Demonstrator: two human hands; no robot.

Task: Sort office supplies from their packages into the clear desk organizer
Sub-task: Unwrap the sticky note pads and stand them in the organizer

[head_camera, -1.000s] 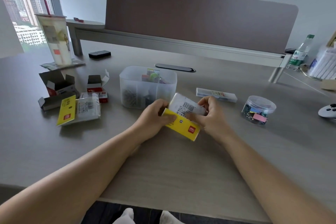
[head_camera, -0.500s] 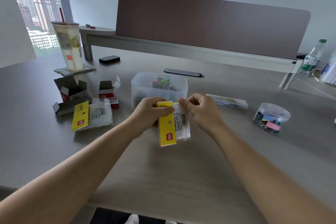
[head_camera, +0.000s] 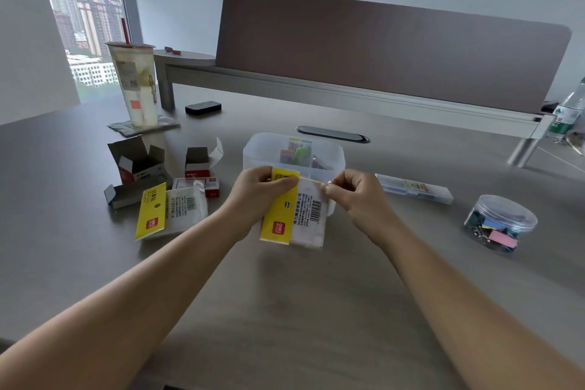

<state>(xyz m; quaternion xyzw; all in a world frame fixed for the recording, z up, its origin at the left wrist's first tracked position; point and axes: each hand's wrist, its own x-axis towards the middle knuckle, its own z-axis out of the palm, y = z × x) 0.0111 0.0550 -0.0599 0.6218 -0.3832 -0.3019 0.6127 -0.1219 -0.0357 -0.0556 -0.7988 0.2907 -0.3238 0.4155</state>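
Left hand (head_camera: 259, 196) grips the packet (head_camera: 292, 210); right hand (head_camera: 351, 191) pinches its top edge; a hard tug could scatter contents beyond the organizer (head_camera: 335, 155) behind them.

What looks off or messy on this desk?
Nothing spilled. Torn-open cardboard boxes lie askew on the desk's left with flaps splayed, beside an already-opened yellow-and-clear packet. That's unpacking litter. The drink cup stands upright.

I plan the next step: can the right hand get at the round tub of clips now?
Probably not yet: the right hand pinches the packet. The round tub stands unobstructed on its right.
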